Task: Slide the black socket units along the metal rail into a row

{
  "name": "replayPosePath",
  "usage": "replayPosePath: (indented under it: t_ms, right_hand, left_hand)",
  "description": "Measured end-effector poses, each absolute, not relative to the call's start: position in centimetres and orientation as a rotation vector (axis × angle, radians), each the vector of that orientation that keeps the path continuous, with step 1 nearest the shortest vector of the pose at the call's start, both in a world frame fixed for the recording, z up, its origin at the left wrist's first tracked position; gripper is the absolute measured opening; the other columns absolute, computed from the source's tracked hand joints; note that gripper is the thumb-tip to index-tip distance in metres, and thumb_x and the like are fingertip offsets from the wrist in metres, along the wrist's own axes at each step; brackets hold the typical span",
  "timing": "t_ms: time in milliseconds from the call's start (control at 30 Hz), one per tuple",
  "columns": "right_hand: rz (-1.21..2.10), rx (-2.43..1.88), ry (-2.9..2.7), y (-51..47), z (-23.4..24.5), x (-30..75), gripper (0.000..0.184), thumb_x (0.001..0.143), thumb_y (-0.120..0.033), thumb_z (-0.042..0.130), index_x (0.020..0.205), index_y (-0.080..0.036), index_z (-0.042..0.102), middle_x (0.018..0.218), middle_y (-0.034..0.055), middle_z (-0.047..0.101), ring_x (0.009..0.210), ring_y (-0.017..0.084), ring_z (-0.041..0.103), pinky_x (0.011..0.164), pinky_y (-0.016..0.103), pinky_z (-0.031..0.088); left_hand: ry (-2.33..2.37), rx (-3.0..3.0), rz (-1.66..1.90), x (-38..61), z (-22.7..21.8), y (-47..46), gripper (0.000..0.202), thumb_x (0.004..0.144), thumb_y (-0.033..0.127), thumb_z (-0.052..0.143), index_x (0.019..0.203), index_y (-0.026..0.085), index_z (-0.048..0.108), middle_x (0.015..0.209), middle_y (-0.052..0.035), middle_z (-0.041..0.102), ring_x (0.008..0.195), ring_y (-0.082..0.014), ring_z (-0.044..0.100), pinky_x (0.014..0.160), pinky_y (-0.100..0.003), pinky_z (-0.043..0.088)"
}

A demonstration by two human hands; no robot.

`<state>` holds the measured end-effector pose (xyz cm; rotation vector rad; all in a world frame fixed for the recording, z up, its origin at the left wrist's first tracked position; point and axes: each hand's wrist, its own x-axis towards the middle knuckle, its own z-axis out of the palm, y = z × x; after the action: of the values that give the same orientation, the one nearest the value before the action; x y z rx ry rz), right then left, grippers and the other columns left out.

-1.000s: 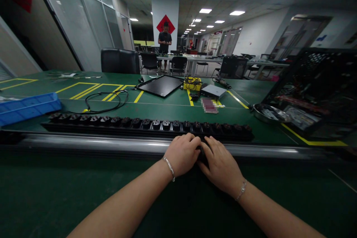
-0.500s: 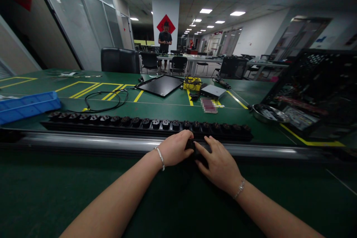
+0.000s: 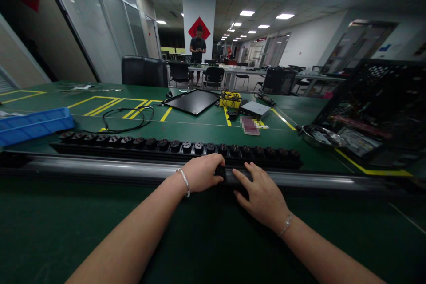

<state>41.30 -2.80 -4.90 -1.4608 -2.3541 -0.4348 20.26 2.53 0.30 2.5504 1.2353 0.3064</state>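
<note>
My left hand (image 3: 203, 172) is closed on a small black block (image 3: 220, 171), its thumb and fingers on either side of it. The block sits at a long metal rail (image 3: 133, 169) that runs across the table in front of me; whether it is fixed there I cannot tell. Just right of it, my right hand (image 3: 261, 191) rests over the rail with its fingers spread, apart from the block. Behind the rail lies a long black strip (image 3: 159, 151) carrying a row of several black socket-like modules (image 3: 199, 147).
On the green table (image 3: 186, 248) are a blue bin (image 3: 36, 125), a coiled black cable (image 3: 128, 120), a flat black panel (image 3: 193, 101), a grey box (image 3: 254, 108), a metal bowl (image 3: 321, 136) and an open computer case (image 3: 376, 111). A person (image 3: 198, 49) stands far behind.
My left hand has shifted a little to the left along the rail with the black block, away from my right hand. The right hand has stayed in place.
</note>
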Motion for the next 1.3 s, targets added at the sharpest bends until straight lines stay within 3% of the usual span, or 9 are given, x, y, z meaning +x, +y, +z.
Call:
replayPosePath:
  t_ms: [533, 1300]
  right_hand:
    - [-0.407, -1.473, -2.361, -2.7, -4.9, 41.3, 0.046, 0.08, -0.037, 0.056, 0.124, -0.022, 0.056, 0.13, 0.0162, 0.042, 0.123, 0.03, 0.037, 0.1, 0.044, 0.035]
    - [-0.397, -1.487, -2.375, -2.8, -4.6, 41.2, 0.046, 0.08, -0.037, 0.056, 0.124, -0.023, 0.056, 0.13, 0.0162, 0.043, 0.123, 0.03, 0.038, 0.1, 0.043, 0.035]
  left_hand:
    - [1.37, 2.564, 0.144, 19.6, 1.7, 2.3, 0.029, 0.072, 0.034, 0.06, 0.099, 0.025, 0.052, 0.099, -0.0016, 0.065, 0.088, -0.0205, 0.061, 0.074, -0.031, 0.047]
    - [1.369, 2.756, 0.034, 19.7, 2.3, 1.8, 0.025, 0.074, 0.027, 0.057, 0.097, 0.021, 0.052, 0.102, -0.0047, 0.062, 0.089, -0.0222, 0.062, 0.075, -0.032, 0.048]
